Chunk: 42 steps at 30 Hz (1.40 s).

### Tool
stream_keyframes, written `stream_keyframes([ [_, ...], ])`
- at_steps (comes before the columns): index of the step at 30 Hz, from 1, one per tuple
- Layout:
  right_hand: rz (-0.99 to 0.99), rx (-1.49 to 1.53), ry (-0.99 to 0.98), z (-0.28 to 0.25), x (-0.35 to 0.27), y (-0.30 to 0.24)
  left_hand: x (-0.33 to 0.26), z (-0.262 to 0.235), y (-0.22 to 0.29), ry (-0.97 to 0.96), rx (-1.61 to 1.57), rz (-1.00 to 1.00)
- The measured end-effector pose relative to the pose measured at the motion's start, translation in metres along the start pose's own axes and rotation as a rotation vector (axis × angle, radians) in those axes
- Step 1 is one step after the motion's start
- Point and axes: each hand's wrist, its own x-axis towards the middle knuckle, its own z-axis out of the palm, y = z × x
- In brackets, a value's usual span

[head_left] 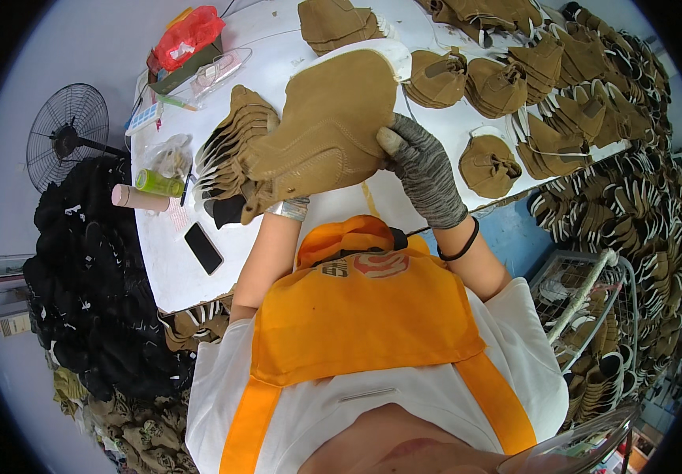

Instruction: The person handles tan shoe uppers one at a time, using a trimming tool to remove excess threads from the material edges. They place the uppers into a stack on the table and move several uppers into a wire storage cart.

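A brown stitched boot upper (333, 126) with a white lining edge is held up over the white table. My right hand (424, 162), in a grey knit glove, pinches its right edge with the thumb on the near face. My left hand (292, 208) reaches up behind the lower left part of the upper. Only its grey cuff shows there, and its fingers are hidden. Left of the held piece leans a fanned stack of similar uppers (240, 118) with pale edges.
More brown upper stacks (436, 79) line the table's (171, 272) far and right sides. At its left lie a phone (203, 248), a green jar (159, 183), a pink bottle (139, 197) and a box with a red bag (191, 39). A fan (67, 141) and a black pile (96, 268) stand beyond; a wire cart (594, 292) is at right.
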Motion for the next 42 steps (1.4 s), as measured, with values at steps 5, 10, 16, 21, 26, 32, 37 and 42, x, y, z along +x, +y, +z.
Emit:
stream_keyframes([
  [5, -0.055, 0.236, -0.079, 0.007, 0.004, 0.000, 0.003, 0.000, -0.003, -0.011, 0.105, 0.014],
  [10, 0.063, 0.145, -0.177, -0.001, 0.015, 0.012, 0.008, 0.002, -0.005, -0.019, 0.167, 0.021],
  [16, -0.112, -0.418, -0.190, 0.003, 0.016, 0.009, 0.010, 0.001, -0.009, -0.029, 0.240, 0.017],
  [21, -0.184, -0.396, -0.254, -0.006, 0.026, 0.019, 0.011, -0.001, -0.011, -0.041, 0.297, 0.012],
  [26, -0.202, -0.291, -0.304, -0.006, 0.028, 0.027, 0.010, -0.004, -0.015, -0.074, 0.373, -0.003],
  [32, -0.096, -0.251, -0.343, -0.010, 0.034, 0.035, 0.003, -0.001, -0.017, -0.193, 0.495, -0.061],
  [37, -0.042, -0.294, -0.319, -0.021, 0.037, 0.050, -0.001, 0.000, -0.006, -0.252, 0.446, -0.064],
  [42, 0.042, -0.146, -0.143, -0.069, 0.034, 0.088, -0.015, 0.048, -0.029, -0.170, -0.986, -0.217],
])
